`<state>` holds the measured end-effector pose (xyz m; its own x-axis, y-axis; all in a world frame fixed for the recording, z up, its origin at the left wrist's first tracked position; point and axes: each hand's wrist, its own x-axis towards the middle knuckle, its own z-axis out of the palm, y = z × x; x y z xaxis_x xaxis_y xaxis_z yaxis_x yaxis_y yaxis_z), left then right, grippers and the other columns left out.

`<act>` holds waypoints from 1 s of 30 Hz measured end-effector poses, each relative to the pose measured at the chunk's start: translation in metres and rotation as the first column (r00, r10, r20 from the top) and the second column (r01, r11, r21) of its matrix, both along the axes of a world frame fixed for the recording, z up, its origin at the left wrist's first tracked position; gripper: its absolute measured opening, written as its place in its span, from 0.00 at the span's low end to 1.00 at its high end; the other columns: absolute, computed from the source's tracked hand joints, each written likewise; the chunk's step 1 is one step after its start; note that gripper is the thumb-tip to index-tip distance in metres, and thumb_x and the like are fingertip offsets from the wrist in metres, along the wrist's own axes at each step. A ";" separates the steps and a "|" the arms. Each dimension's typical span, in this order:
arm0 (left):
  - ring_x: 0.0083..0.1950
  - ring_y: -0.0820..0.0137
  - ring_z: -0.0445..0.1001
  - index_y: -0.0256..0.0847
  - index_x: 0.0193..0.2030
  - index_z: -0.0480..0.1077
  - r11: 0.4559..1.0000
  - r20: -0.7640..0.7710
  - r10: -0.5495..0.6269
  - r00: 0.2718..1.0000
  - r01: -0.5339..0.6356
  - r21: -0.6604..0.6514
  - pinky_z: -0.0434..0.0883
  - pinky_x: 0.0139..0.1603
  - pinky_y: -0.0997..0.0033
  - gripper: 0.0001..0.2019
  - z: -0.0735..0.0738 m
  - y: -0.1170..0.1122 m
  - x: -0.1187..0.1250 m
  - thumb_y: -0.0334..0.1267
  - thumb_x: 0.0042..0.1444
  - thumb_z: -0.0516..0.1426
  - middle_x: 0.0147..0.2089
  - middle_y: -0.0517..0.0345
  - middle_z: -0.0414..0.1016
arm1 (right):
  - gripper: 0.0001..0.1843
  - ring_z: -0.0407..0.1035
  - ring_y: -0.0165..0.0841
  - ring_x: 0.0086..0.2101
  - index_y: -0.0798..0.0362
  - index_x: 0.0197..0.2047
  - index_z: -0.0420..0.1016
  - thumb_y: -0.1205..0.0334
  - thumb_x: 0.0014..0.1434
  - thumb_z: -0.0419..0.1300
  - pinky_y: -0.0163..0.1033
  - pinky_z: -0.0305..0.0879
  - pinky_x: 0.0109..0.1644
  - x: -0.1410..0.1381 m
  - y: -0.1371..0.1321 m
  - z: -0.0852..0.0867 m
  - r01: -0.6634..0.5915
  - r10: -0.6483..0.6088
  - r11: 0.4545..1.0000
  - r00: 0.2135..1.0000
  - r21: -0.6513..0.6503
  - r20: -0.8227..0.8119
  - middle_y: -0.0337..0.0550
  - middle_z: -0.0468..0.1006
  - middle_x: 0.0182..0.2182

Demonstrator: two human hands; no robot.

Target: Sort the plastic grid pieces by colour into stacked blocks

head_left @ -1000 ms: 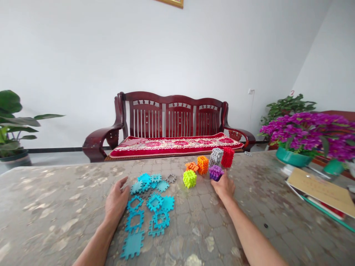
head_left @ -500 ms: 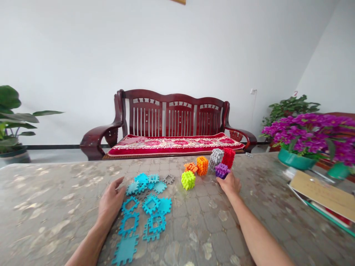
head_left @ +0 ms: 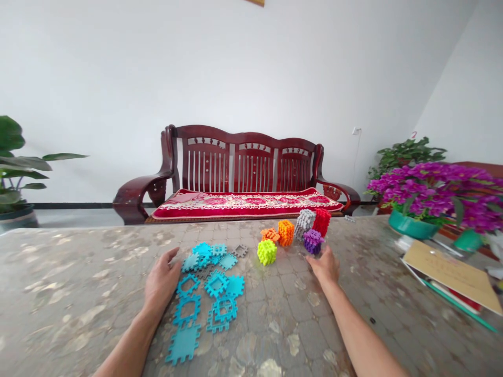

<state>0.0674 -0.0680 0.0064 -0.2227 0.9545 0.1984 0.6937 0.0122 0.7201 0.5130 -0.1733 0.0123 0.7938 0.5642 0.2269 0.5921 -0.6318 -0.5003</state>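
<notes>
My left hand (head_left: 162, 276) rests on the table left of the flat blue toothed tiles, fingers apart and holding nothing. Nearest to it are blue frame tiles (head_left: 187, 285) and a solid teal tile (head_left: 184, 343). My right hand (head_left: 326, 266) lies just in front of a purple toothed block (head_left: 313, 242), thumb and fingers spread, with nothing seen between them. Behind that block stand a grey block (head_left: 304, 224) and a red block (head_left: 322, 222). Further left are an orange block (head_left: 286, 233), a flatter orange piece (head_left: 270, 235) and a lime-yellow block (head_left: 267, 252).
A grey frame tile (head_left: 240, 251) lies right of the blue pile. On the right are purple flowers in a green pot (head_left: 412, 226) and a brown folder (head_left: 451, 272). A small black object (head_left: 372, 320) lies near my right forearm. Beyond the table stands a wooden bench (head_left: 251, 162).
My right hand has drawn slightly back from the purple block, which now stands free of the fingers. My left hand stays beside the blue tiles. The view has shifted slightly.
</notes>
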 end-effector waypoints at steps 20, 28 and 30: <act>0.56 0.58 0.74 0.39 0.61 0.67 1.000 0.014 0.005 1.000 -0.005 -0.021 0.69 0.59 0.58 0.24 0.006 -0.006 0.005 0.38 0.58 0.50 0.61 0.47 0.73 | 0.59 0.63 0.53 0.56 0.57 0.72 0.42 0.49 0.44 0.66 0.53 0.59 0.58 -0.149 0.029 0.011 -0.249 0.252 0.967 0.965 0.044 -0.074 0.58 0.67 0.60; 0.58 0.58 0.73 0.39 0.63 0.66 0.999 0.005 -0.008 1.000 0.008 -0.032 0.68 0.60 0.58 0.25 0.007 -0.006 0.006 0.38 0.58 0.50 0.62 0.47 0.72 | 0.52 0.67 0.49 0.54 0.57 0.71 0.44 0.53 0.48 0.63 0.49 0.62 0.55 -0.147 0.034 0.012 -0.235 0.234 0.971 0.972 -0.038 -0.012 0.57 0.72 0.55; 0.58 0.58 0.73 0.39 0.63 0.65 0.999 0.004 -0.009 1.000 0.009 -0.040 0.68 0.60 0.57 0.25 0.007 -0.006 0.005 0.38 0.58 0.49 0.63 0.47 0.71 | 0.50 0.67 0.48 0.52 0.58 0.70 0.45 0.53 0.50 0.62 0.48 0.63 0.54 -0.143 0.031 0.013 -0.232 0.233 0.971 0.973 -0.054 0.001 0.58 0.73 0.53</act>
<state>0.0724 -0.0743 0.0129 -0.2149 0.9635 0.1595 0.6914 0.0347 0.7217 0.3701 -0.1420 0.0258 0.6380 0.7444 0.1971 0.7292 -0.5018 -0.4652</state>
